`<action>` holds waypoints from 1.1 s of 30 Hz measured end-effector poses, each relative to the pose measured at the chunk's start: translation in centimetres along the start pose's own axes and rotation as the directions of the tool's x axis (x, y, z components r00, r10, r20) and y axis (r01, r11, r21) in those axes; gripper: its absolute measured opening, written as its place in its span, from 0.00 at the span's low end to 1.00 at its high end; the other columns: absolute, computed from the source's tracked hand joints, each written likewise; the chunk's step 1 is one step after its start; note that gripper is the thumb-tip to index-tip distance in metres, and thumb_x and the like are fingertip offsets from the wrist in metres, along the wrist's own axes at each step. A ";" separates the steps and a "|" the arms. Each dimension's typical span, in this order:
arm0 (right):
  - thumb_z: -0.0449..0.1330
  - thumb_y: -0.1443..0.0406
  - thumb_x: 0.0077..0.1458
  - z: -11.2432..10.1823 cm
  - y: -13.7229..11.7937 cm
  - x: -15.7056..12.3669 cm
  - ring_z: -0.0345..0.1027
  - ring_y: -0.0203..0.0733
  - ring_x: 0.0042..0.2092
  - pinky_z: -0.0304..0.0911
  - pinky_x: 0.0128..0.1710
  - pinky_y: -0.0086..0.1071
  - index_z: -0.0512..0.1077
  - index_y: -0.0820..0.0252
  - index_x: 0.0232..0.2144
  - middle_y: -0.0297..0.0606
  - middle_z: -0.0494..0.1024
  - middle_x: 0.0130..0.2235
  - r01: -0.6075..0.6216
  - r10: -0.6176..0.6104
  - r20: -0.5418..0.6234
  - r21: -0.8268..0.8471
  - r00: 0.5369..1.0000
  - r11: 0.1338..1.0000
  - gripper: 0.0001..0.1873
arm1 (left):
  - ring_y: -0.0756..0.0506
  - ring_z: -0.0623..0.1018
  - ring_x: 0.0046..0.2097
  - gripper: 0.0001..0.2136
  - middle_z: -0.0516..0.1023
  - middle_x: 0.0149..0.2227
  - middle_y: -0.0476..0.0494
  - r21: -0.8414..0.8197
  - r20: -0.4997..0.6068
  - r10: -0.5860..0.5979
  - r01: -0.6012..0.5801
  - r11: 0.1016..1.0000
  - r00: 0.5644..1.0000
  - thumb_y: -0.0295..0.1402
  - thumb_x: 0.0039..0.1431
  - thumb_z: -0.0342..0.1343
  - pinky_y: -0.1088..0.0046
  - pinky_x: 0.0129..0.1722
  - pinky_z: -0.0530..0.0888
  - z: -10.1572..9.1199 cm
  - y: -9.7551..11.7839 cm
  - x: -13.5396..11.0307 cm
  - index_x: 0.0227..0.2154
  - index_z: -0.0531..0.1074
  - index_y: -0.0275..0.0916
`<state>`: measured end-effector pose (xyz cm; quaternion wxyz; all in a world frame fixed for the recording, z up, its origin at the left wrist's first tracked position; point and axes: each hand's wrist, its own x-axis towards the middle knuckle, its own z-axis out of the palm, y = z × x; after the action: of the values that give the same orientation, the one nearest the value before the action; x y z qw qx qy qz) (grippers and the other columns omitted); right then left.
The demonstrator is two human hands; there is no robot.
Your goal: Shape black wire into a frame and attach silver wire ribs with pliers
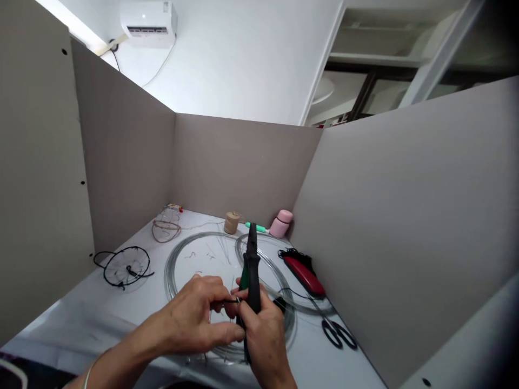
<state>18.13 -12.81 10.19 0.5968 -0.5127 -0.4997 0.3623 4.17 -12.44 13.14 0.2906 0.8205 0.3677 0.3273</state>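
My right hand (265,335) is wrapped round a pair of black pliers (252,270) with some green on it, jaws pointing up and away from me. Thumb and fingers of my right hand also reach toward a thin black cord (227,301) beside the pliers' handles. My left hand (194,313) pinches that cord between its fingertips, close to the right fingers. Its far end is hidden among the fingers. Beneath both hands lies a large coil of silvery wire (172,265), partly covered by them.
A black-wrapped wire ring (126,266) lies left, a tan wire shape (166,231) behind it. At the back are a twine spool (231,222), a green-handled tool (256,227) and a pink bottle (280,223). Right are a red object (304,275) and scissors (339,332). Grey panels (247,162) enclose the table.
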 end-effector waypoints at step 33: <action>0.58 0.62 0.39 -6.2 9.6 4.2 0.69 0.48 0.42 0.63 0.43 0.37 0.75 0.57 0.25 0.40 0.72 0.39 0.019 -0.005 0.031 -0.462 0.999 0.887 0.09 | 0.51 0.67 0.26 0.08 0.65 0.23 0.49 0.342 -0.456 0.309 -0.156 0.927 0.834 0.28 0.59 0.50 0.77 0.24 0.66 5.6 -13.2 2.9 0.36 0.74 0.38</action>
<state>25.94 -8.37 1.92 0.4525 -0.6315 -0.5834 0.2368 4.39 -4.03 1.16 0.0188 0.7793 0.3706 0.5050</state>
